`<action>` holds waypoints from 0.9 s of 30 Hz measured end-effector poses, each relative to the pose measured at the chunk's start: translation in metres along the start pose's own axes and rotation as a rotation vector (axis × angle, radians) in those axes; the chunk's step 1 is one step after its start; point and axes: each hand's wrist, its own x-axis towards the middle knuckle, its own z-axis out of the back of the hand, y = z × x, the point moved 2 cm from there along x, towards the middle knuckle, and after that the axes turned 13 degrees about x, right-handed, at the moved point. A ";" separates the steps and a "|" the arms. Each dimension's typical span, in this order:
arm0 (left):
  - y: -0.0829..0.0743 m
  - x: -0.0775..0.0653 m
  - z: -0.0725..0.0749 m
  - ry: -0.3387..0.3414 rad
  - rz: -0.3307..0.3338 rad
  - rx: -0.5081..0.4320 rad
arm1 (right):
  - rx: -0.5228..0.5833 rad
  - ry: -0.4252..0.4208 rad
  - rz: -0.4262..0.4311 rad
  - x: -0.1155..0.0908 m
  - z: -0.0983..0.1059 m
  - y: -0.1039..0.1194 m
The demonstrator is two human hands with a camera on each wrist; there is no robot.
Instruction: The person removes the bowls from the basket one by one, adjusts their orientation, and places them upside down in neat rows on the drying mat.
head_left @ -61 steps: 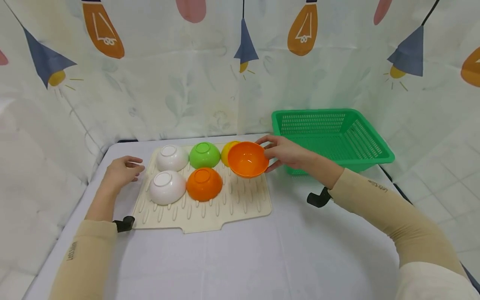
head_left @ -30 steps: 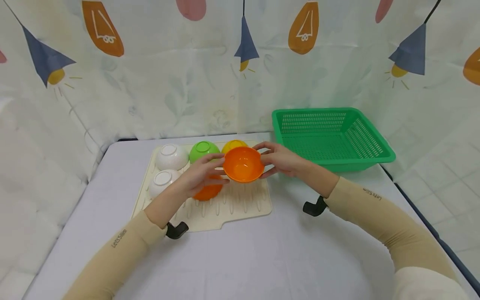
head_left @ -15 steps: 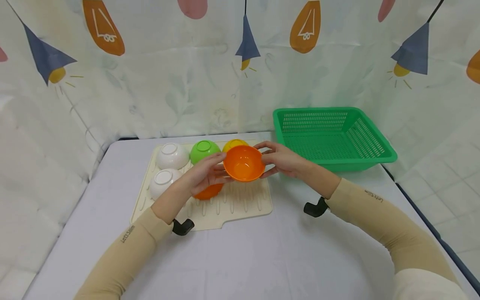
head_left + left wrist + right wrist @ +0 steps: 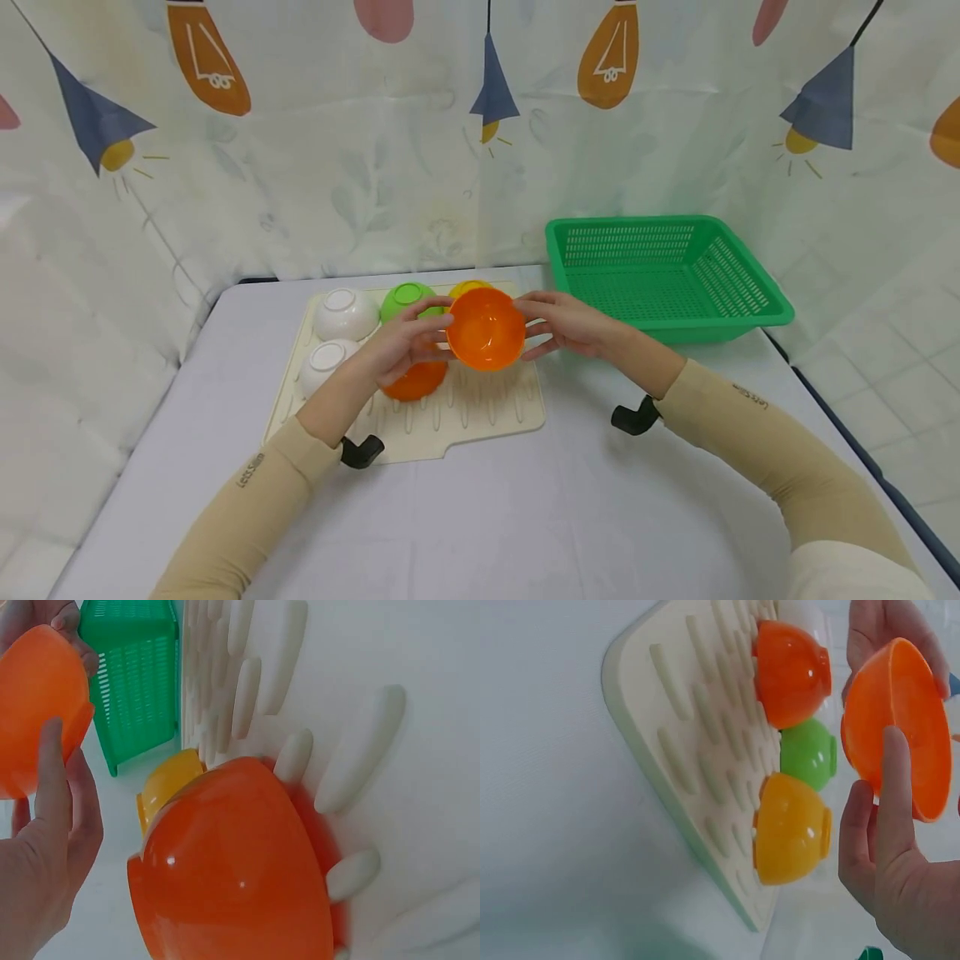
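Note:
An orange bowl [image 4: 486, 330] is held up above the front-right part of a cream drying mat [image 4: 487, 408], its hollow side tilted toward the head camera. My left hand [image 4: 397, 343] grips its left side, thumb and fingers at the wall. On the opposite side my right hand [image 4: 567, 323] holds it by the rim, one finger lying along the wall in the right wrist view. Beneath the left hand a second orange bowl [image 4: 791, 675] rests upside down on the mat. A yellow bowl [image 4: 789, 829] and a green bowl [image 4: 807, 754] sit upside down at the back.
Two white bowls, one behind [image 4: 347, 312] and one in front [image 4: 324, 367], stand upside down on the mat's left side. At the back right of the white-covered table [image 4: 510, 517] is a green slotted basket [image 4: 671, 325]. A patterned curtain [image 4: 420, 183] hangs behind.
My left hand has come from beside the mat to the held orange bowl. That bowl shifted slightly left and down, and lately tipped further toward the head camera.

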 end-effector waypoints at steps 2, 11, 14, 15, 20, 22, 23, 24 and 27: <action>-0.003 -0.001 0.001 -0.017 -0.035 0.032 | 0.011 0.016 -0.002 -0.001 0.000 0.000; -0.011 -0.008 -0.002 -0.101 -0.248 0.415 | 0.040 0.051 -0.029 -0.002 0.002 0.000; -0.014 -0.011 -0.006 -0.127 -0.391 0.543 | 0.048 0.043 -0.040 -0.002 0.002 0.000; -0.015 -0.012 -0.008 -0.127 -0.450 0.587 | 0.055 0.041 -0.044 -0.002 0.002 0.000; -0.019 -0.018 -0.017 -0.144 -0.795 0.900 | 0.059 0.049 -0.040 -0.001 0.002 0.001; -0.020 -0.019 -0.021 -0.146 -0.903 1.022 | 0.045 0.052 -0.035 -0.001 0.002 0.002; -0.020 -0.020 -0.023 -0.147 -0.946 1.079 | 0.040 0.052 -0.037 -0.001 0.002 0.002; -0.020 -0.021 -0.025 -0.140 -0.984 1.125 | 0.035 0.052 -0.038 -0.001 0.002 0.002; -0.021 -0.022 -0.030 -0.110 -1.067 1.231 | 0.024 0.055 -0.048 -0.001 0.000 0.001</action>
